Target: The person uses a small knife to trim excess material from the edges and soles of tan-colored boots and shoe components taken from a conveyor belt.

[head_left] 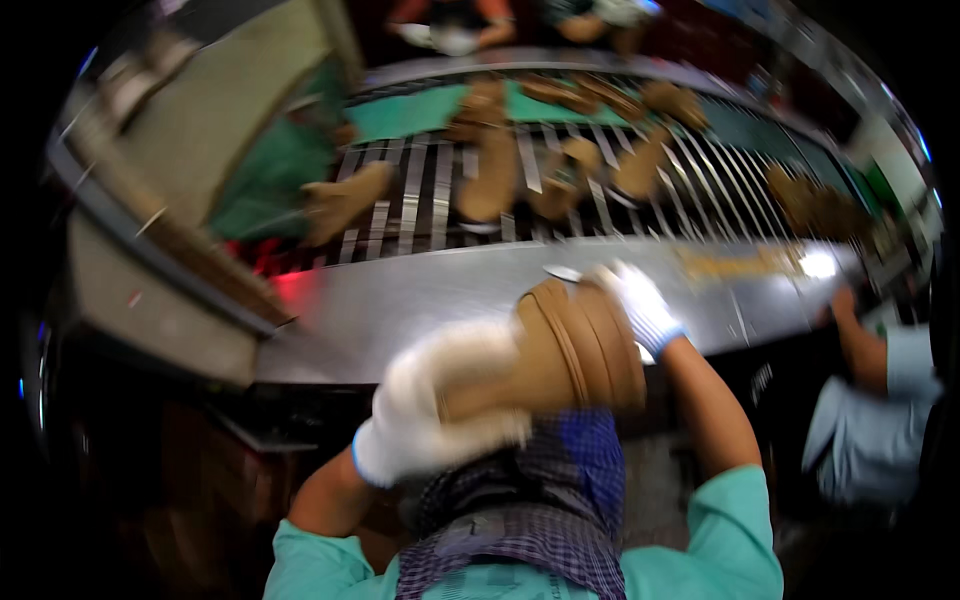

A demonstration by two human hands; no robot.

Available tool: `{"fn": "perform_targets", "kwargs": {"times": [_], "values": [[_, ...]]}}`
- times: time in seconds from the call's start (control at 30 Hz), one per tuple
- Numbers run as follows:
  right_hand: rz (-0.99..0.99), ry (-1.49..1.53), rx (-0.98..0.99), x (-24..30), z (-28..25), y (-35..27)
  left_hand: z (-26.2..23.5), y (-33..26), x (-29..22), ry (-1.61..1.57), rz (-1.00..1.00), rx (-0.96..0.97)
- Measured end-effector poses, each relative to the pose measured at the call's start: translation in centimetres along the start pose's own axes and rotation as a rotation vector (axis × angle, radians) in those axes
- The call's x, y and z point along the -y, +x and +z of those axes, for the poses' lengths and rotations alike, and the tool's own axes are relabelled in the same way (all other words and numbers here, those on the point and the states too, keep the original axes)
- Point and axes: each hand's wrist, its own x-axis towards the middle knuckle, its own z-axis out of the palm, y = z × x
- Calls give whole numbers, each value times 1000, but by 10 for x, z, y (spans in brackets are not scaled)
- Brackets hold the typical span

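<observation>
Your gloved left hand (425,415) clasps the tan boot (560,355) from seven o'clock, and your gloved right hand (640,305) holds its sole end at one o'clock. At twelve o'clock, past the steel ledge (440,290), more tan boots (490,180) lie on the slatted conveyor (420,190).

A bare strip of the metal table (420,300) lies open just ahead of the gloved left hand (430,410) and right hand (640,305). Beyond it, tan shoe pieces (490,180) crowd the slatted conveyor (425,190). A co-worker's arm (865,350) blocks the right side.
</observation>
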Motion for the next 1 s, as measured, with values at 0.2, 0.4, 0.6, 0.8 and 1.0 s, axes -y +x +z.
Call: {"fn": "perform_targets", "kwargs": {"times": [0.2, 0.4, 0.6, 0.8, 1.0], "values": [[72, -280, -106, -19, 7, -36, -116, -35, 77, 501, -553, -406], [594, 812, -125, -49, 37, -6, -52, -128, 108, 660, -914, -198], [-49, 253, 299, 181, -38, -13, -17, -133, 86, 727, -644, -540], [-330, 59, 216, 215, -39, 10, -57, -101, 105, 837, -236, -371], [236, 760, 618, 240, -4, 25, -56, -82, 114, 870, -346, -337]]}}
